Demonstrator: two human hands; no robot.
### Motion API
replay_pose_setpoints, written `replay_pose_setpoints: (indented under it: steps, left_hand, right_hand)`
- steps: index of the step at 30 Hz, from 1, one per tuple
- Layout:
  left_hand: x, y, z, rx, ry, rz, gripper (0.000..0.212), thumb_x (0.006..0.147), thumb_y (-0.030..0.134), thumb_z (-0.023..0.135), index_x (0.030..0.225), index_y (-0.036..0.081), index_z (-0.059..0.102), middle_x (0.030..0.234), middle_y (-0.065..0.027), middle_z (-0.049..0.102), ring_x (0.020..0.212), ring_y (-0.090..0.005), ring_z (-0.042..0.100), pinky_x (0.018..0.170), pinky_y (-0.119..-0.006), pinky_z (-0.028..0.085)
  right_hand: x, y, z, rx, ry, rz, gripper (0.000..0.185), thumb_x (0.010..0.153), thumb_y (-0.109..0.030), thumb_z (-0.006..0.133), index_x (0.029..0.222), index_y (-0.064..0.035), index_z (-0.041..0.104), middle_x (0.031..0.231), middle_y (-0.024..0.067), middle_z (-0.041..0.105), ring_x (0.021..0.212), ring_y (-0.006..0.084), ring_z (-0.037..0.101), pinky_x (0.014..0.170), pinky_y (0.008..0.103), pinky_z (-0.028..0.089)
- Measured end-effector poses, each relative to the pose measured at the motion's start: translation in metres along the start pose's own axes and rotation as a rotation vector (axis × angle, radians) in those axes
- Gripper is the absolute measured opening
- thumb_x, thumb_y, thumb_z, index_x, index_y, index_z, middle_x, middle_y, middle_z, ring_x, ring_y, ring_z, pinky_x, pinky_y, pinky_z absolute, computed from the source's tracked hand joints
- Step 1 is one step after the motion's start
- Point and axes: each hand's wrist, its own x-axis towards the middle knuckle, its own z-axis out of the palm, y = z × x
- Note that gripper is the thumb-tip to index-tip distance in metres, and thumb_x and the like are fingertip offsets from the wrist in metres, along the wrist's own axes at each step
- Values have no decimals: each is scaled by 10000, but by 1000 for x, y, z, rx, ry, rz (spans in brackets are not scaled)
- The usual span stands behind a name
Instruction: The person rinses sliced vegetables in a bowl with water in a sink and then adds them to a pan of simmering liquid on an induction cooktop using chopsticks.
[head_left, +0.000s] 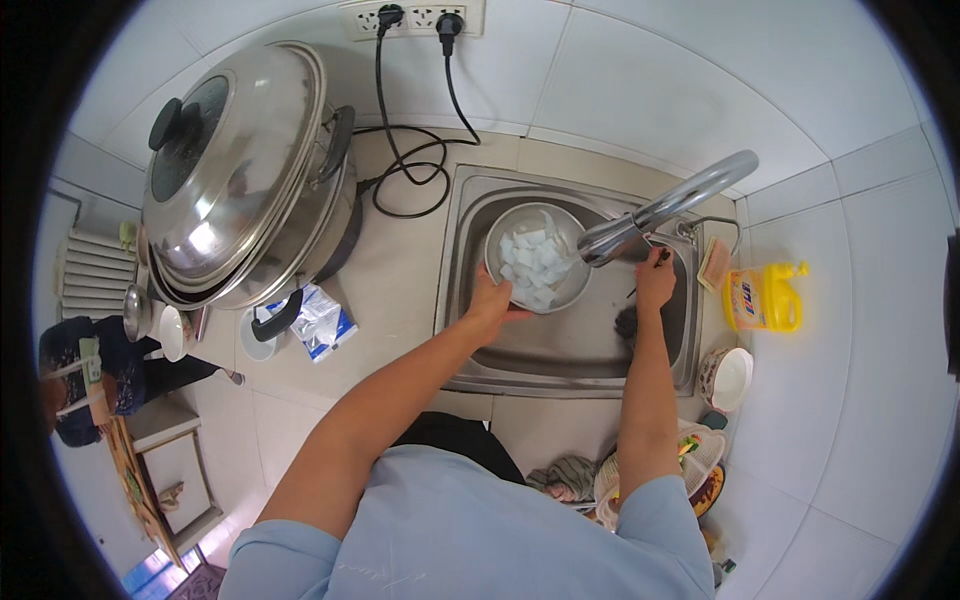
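My left hand grips the near-left rim of a round metal bowl inside the stainless steel sink. Pale, translucent white chunks of food lie in the bowl. Over the bowl's right side hangs the spray head of a chrome faucet. My right hand is at the sink's right side, just beyond the faucet head, with a small dark item at its fingers; whether it is held is unclear. Below that hand sits a dark scrubber-like clump, partly hidden by my forearm.
A large lidded steel steamer pot stands left, near black power cords. A plastic packet lies before it. Right of the sink are a brush, a yellow detergent bottle and a patterned bowl. Another person appears far left.
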Motion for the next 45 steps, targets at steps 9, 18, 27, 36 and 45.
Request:
replay_pose_setpoints:
  steps: [9, 18, 27, 36, 45]
  left_hand:
    - [2, -10, -4, 71, -19, 57, 469, 853, 67, 340, 1254, 175, 122, 1215, -153, 358, 989, -303, 513, 742, -435, 505]
    - [25, -2, 1, -10, -21, 101, 561, 815, -31, 290, 1293, 187, 94, 1227, -162, 338, 984, -316, 511, 711, -431, 533]
    - [29, -2, 20, -63, -20, 46, 555, 823, -23, 300, 1286, 219, 113, 1252, -156, 302, 1000, -337, 497, 701, -438, 535]
    - [42, -11, 18, -168, 46, 118, 605, 775, -54, 335, 1276, 217, 131, 1252, -147, 306, 1005, -340, 490, 698, -458, 529]
    - [41, -7, 15, -244, 149, 126, 599, 775, -30, 370, 1268, 213, 133, 1244, -132, 313, 999, -343, 489, 698, -443, 530]
  right_hand:
    - [0, 2, 1, 29, -12, 14, 200, 870, -309, 430, 915, -115, 448, 564, 51, 576, 535, 277, 566, 464, 386, 415]
    - [-1, 0, -3, 93, 1, 45, 201, 865, -305, 415, 833, -114, 470, 519, 27, 562, 480, 208, 559, 483, 344, 418]
    - [-2, 0, -3, 68, -18, 38, 152, 868, -283, 439, 871, -131, 433, 589, 62, 574, 542, 292, 557, 474, 407, 398]
    - [1, 7, 3, 36, 4, 8, 140, 857, -291, 449, 870, -151, 435, 629, 102, 572, 598, 343, 554, 497, 441, 397]
    - [3, 12, 5, 49, 16, -7, 126, 848, -279, 465, 886, -161, 443, 615, 90, 576, 588, 343, 555, 495, 436, 404]
